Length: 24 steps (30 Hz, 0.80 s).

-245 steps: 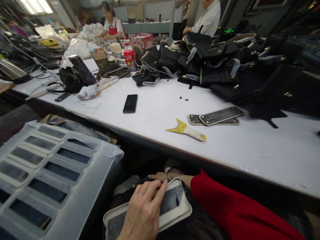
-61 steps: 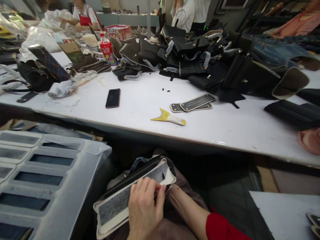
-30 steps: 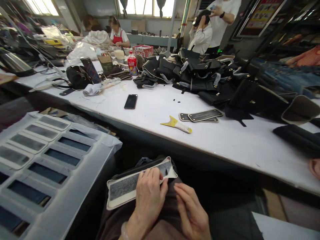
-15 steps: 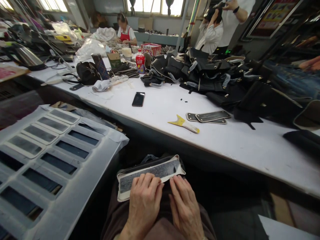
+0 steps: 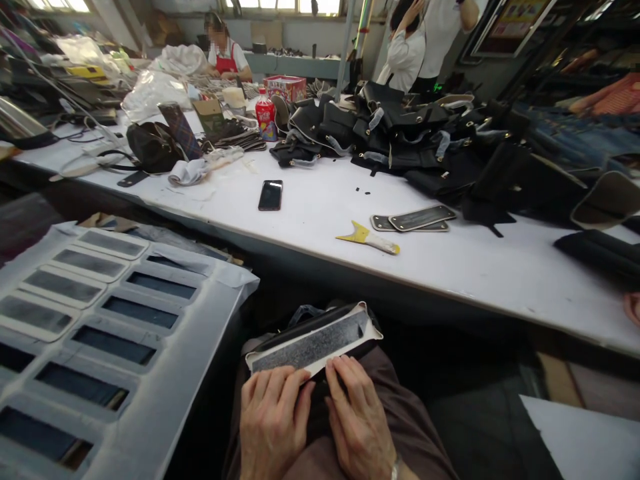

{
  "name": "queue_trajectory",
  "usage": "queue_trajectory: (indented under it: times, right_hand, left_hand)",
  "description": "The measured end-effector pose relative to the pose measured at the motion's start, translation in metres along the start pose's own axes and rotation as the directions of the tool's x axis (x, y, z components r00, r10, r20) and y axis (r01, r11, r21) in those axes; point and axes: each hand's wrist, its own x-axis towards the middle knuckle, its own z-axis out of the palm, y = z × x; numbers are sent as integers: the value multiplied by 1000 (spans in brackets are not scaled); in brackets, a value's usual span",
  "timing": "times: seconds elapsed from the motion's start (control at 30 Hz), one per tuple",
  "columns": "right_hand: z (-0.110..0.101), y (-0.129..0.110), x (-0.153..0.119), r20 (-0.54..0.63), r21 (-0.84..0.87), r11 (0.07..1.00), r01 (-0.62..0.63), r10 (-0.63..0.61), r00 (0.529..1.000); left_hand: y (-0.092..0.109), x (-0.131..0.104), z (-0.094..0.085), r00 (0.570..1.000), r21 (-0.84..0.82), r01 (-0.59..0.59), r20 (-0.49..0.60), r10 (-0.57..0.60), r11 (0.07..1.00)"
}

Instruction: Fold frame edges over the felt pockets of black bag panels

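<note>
Across my lap lies a black bag with its long rectangular base (image 5: 310, 343) facing up. The base has a grey panel framed by a cream edge, and it tilts up to the right. My left hand (image 5: 275, 417) has its fingers curled over the near edge, thumb beneath. Beside it, my right hand (image 5: 357, 417) pinches the same edge nearer the right corner. Both hands hide part of the near edge. The rest of the black bag is mostly hidden under and behind the base.
At left stands a grey board (image 5: 165, 360) with rectangular cutouts and several cream-edged panels (image 5: 65, 287). The white table (image 5: 310, 227) ahead holds a phone (image 5: 271, 195), a yellow-ended scraper (image 5: 369, 239), two riveted dark strips (image 5: 420, 219), and a heap of black bags (image 5: 400, 133). Other people are behind.
Both hands have shifted left along the near edge of the base, still gripping it. The base now sits slightly further right and more tilted. The head view has moved a little.
</note>
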Motion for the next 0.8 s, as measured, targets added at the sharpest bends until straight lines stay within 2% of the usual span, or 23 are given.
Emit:
queue_trajectory:
  times: [0.17, 0.33, 0.53, 0.63, 0.73, 0.8]
  right_hand:
    - [1, -13, 3, 17, 40, 997, 62, -62, 998]
    - [4, -22, 9, 11, 58, 996, 68, -69, 998]
    - [8, -30, 13, 5, 96, 990, 104, -105, 994]
    - [11, -34, 13, 10, 103, 987, 121, -123, 992]
    - [16, -37, 11, 40, 103, 988, 117, -122, 992]
    - [20, -38, 9, 68, 97, 989, 114, -121, 990]
  left_hand:
    - [-5, -4, -11, 993, -78, 117, 11, -116, 990]
    - [-4, -4, -9, 979, -110, 204, 11, -204, 973]
    - [-14, -21, -2, 978, -2, 163, -135, -162, 987]
    - [-23, -29, 0, 974, 8, 182, -136, -179, 983]
    - [-29, -36, 3, 946, -103, 292, -116, -303, 951]
    - [-30, -41, 5, 903, -259, 390, -80, -422, 884]
